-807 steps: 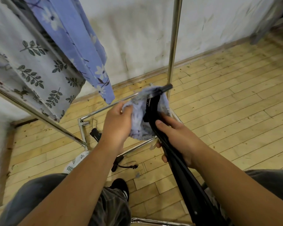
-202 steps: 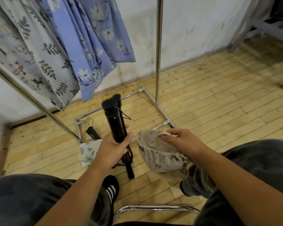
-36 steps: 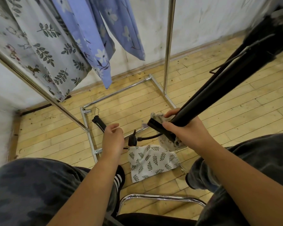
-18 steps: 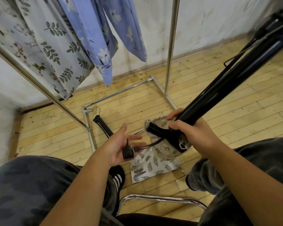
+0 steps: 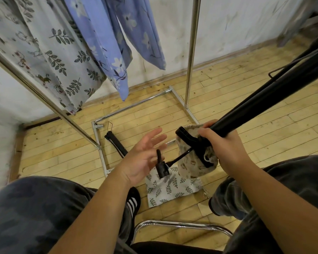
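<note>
My right hand (image 5: pixel 223 145) grips a long black pump tube (image 5: pixel 268 96) near its lower end, together with a beige printed drawstring pouch (image 5: pixel 193 162) that hangs below the hand. The tube slants up to the right edge of the view. A short black hose runs from the tube's end to a black nozzle head (image 5: pixel 162 166). My left hand (image 5: pixel 145 156) is spread palm up, fingers straight, with the nozzle head lying against its palm and fingers.
A leaf-print cloth bag (image 5: pixel 170 189) lies on the wooden floor between my feet. Another black pump (image 5: pixel 116 142) lies inside the chrome rack base (image 5: pixel 99 143). Printed and blue garments (image 5: pixel 103 43) hang from the rack at the left. A chrome chair rail (image 5: pixel 180 225) is below.
My left hand has opened wider and turned palm up under the nozzle head. The right hand has kept its hold on the tube and pouch, with the tube tilted slightly lower.
</note>
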A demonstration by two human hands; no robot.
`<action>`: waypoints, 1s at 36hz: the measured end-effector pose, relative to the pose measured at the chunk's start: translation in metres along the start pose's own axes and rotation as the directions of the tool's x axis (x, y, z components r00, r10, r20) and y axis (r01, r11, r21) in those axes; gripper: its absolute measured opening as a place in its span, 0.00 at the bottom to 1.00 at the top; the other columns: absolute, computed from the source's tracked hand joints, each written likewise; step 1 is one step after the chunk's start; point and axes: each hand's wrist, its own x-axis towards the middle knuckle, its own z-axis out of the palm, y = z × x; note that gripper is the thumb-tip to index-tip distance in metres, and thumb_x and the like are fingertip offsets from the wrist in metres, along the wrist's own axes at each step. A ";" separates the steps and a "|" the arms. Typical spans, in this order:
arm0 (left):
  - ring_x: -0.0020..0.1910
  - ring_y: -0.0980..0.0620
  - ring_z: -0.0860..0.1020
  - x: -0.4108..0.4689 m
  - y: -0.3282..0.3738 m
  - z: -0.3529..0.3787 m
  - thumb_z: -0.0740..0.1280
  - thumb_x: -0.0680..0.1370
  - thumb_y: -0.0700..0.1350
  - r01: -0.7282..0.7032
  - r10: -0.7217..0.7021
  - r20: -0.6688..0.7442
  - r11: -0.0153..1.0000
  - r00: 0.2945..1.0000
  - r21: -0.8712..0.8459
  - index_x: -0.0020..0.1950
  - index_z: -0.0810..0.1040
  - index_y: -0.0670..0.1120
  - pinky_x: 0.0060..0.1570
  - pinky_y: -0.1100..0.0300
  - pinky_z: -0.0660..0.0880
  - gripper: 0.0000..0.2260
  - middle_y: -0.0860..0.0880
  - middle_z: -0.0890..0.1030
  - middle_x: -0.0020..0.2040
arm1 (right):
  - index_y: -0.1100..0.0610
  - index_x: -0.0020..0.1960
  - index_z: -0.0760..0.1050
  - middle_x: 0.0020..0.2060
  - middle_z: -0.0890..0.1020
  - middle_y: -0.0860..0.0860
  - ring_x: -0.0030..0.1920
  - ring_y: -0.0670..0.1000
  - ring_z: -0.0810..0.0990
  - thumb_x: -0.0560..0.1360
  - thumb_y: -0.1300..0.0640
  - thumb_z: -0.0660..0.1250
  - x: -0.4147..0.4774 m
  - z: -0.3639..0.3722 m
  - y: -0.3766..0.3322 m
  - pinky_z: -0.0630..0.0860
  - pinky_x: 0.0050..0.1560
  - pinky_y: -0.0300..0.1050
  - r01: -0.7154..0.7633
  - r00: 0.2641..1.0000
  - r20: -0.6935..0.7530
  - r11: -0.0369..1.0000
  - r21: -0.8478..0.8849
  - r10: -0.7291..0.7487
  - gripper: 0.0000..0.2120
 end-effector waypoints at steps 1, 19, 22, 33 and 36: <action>0.66 0.47 0.80 0.001 -0.002 0.000 0.66 0.81 0.35 0.039 -0.039 -0.008 0.999 0.999 0.002 0.71 0.78 0.56 0.57 0.51 0.79 0.23 0.50 0.82 0.67 | 0.56 0.46 0.80 0.44 0.82 0.54 0.51 0.55 0.83 0.75 0.57 0.74 0.001 -0.001 0.000 0.81 0.59 0.60 -0.007 1.000 -0.009 1.000 0.006 0.007 0.04; 0.63 0.44 0.82 0.013 -0.032 0.037 0.46 0.70 0.81 0.135 -0.150 0.011 0.916 0.989 0.378 0.67 0.77 0.64 0.46 0.51 0.83 0.38 0.47 0.80 0.70 | 0.55 0.48 0.82 0.41 0.86 0.46 0.46 0.43 0.85 0.77 0.51 0.74 -0.013 0.014 0.000 0.79 0.50 0.40 0.031 0.996 0.085 0.998 -0.045 -0.027 0.07; 0.43 0.44 0.82 0.012 -0.038 0.030 0.46 0.81 0.71 0.258 -0.264 -0.047 0.863 0.963 0.435 0.69 0.80 0.41 0.45 0.54 0.79 0.41 0.31 0.79 0.66 | 0.54 0.50 0.82 0.40 0.86 0.43 0.44 0.40 0.85 0.77 0.49 0.73 -0.011 0.013 -0.003 0.77 0.45 0.35 0.023 0.999 0.026 1.000 0.001 -0.023 0.09; 0.29 0.55 0.66 0.003 -0.032 0.008 0.60 0.84 0.58 0.148 -0.160 -0.073 0.532 0.984 0.834 0.47 0.82 0.44 0.34 0.61 0.65 0.21 0.55 0.67 0.28 | 0.54 0.47 0.81 0.44 0.84 0.50 0.48 0.45 0.84 0.76 0.49 0.75 -0.011 0.009 -0.002 0.82 0.55 0.44 0.079 0.995 0.065 0.990 -0.115 -0.072 0.08; 0.30 0.52 0.74 0.003 -0.034 0.009 0.63 0.81 0.59 0.126 -0.172 -0.035 0.551 0.984 0.825 0.37 0.77 0.46 0.34 0.61 0.72 0.20 0.51 0.75 0.29 | 0.53 0.48 0.80 0.45 0.85 0.51 0.50 0.47 0.85 0.76 0.47 0.74 -0.013 0.011 -0.001 0.82 0.57 0.48 0.082 0.996 0.041 0.995 -0.063 -0.080 0.10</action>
